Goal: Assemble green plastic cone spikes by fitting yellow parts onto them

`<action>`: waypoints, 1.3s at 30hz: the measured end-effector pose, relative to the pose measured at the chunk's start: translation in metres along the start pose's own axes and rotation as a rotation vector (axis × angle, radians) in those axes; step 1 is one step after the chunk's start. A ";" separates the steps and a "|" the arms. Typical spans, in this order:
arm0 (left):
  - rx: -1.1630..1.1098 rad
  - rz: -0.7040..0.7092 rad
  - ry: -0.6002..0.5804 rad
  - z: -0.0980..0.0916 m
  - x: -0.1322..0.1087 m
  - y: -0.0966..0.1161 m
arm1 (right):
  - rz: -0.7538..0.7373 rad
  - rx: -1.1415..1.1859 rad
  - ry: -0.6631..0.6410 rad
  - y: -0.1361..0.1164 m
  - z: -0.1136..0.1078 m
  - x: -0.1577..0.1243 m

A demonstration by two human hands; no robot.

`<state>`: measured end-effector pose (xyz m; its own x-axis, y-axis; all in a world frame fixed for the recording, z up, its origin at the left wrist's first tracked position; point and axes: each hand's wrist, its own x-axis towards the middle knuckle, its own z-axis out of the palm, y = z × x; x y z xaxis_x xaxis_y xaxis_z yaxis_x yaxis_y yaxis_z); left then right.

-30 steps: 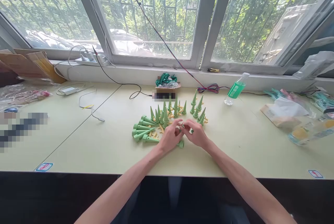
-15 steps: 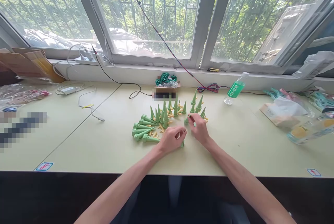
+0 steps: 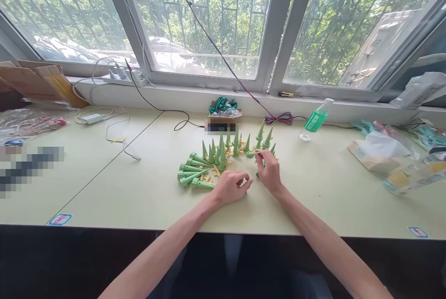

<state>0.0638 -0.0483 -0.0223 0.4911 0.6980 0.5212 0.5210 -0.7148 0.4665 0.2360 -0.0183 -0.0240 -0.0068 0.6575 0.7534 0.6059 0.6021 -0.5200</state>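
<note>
My left hand (image 3: 232, 186) rests low over the table with its fingers curled toward the thumb. Whatever lies in that pinch, if anything, is too small or hidden to name. Just right of it, my right hand (image 3: 269, 169) is closed round a green plastic watering spike (image 3: 264, 163), mostly covered by the fingers. By its fingertips is a green piece (image 3: 250, 154); I cannot tell if they touch it. Several green spikes (image 3: 222, 156) stand upright behind my hands, points up, with small yellowish valves (image 3: 216, 171) among them. More spikes (image 3: 200, 184) lie on their sides left of my left hand.
A small cardboard box (image 3: 225, 119) with green plastic stands at the back. A bottle with a green label (image 3: 315, 121) is at the back right, near a tissue pack (image 3: 374, 150). Cables (image 3: 121, 141) lie on the left. The table's front edge runs below my forearms.
My right hand has shifted slightly right and toward me, its fingers turning. My left hand stays nearly in place; the green end seen below it before is now mostly out of sight.
</note>
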 end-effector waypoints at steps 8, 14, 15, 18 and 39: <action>0.088 -0.027 -0.033 0.001 0.000 -0.001 | 0.021 -0.007 -0.076 0.004 0.003 -0.002; 0.163 0.027 -0.041 0.003 -0.002 -0.002 | 0.014 0.047 -0.125 -0.002 0.003 -0.002; 0.173 0.039 -0.042 0.003 -0.002 -0.002 | 0.012 0.059 -0.144 -0.003 0.003 -0.002; 0.191 0.071 -0.047 0.003 -0.002 -0.001 | 0.017 0.079 -0.190 -0.005 0.004 -0.002; 0.139 0.181 -0.012 0.003 -0.003 -0.004 | 0.043 0.041 -0.368 0.010 0.016 -0.009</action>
<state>0.0627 -0.0475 -0.0281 0.5931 0.5596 0.5789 0.5144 -0.8165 0.2622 0.2292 -0.0106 -0.0426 -0.2723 0.7969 0.5392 0.5795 0.5832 -0.5693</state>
